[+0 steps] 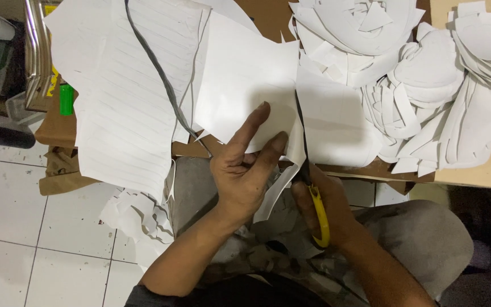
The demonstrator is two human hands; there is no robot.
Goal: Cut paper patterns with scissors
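My left hand [244, 170] presses flat on a white sheet of paper [245, 79], fingers spread and pointing up, at the table's near edge. My right hand [319, 202] grips yellow-handled scissors [313, 199]. Their dark blades [301, 128] run up into the sheet just right of my left fingertips, along a cut line. A curled white strip [274, 190] hangs down from the cut between both hands.
A large lined white sheet [120, 96] lies on the left with a dark cable [160, 79] across it. Piles of cut white pieces [427, 85] fill the brown table's [484, 170] right side. Scraps [137, 216] lie on the tiled floor. A green object [66, 99] is at far left.
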